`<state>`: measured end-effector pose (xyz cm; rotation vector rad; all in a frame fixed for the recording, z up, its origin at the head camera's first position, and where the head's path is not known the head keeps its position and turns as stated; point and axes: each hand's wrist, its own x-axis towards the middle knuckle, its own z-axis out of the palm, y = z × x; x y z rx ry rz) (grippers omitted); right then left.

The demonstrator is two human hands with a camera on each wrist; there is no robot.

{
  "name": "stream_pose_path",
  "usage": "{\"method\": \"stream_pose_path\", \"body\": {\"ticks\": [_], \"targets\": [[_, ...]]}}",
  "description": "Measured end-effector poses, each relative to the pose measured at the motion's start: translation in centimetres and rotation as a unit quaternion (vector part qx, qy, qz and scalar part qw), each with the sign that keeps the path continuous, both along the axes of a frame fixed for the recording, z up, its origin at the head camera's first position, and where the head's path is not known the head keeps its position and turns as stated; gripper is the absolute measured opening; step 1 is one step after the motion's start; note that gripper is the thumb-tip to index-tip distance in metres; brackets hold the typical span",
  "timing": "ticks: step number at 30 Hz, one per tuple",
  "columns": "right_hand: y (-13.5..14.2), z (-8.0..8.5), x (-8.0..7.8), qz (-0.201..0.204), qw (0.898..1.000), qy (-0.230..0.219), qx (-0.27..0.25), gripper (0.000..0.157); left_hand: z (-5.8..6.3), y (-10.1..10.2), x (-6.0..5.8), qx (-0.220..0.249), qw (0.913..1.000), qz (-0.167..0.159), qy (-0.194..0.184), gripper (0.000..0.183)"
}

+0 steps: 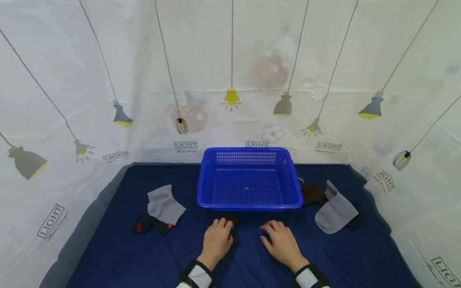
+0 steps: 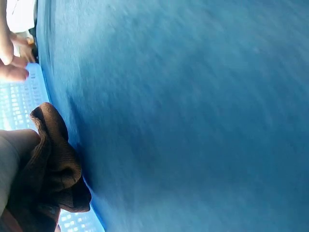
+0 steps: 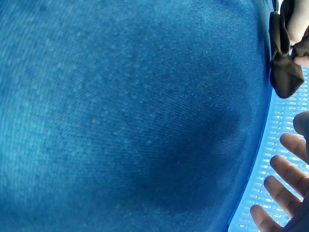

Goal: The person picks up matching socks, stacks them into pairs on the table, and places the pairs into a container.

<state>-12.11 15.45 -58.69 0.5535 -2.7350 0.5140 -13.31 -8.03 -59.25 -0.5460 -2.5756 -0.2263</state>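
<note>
My left hand (image 1: 216,242) grips a bunched brown sock (image 2: 62,166) in front of the basket, with the cloth folded around its fingers and thumb in the left wrist view. In the head view most of that sock is hidden behind the hand. To the right, my right hand (image 1: 282,243) hovers with spread, slightly bent fingers and nothing in them. A blue plastic basket (image 1: 248,207) with perforated walls stands just beyond both hands, and its bottom shows bare.
Left of the basket, a grey sock (image 1: 165,206) overlaps black socks (image 1: 145,223) with red marks. On the right, another grey sock (image 1: 336,212) lies between a brown sock (image 1: 312,194) and a black one (image 1: 357,217). A printed white curtain (image 1: 230,132) rises behind the dark blue cloth.
</note>
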Motion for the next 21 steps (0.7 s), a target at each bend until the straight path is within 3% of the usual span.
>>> {"method": "stream_pose_path", "body": {"ticks": [21], "targets": [[-0.4,-0.4,-0.2,-0.006,1.0,-0.017,0.005,0.02,-0.8,3.2,-0.3,0.003,0.9991,0.013,-0.04,0.035]]}}
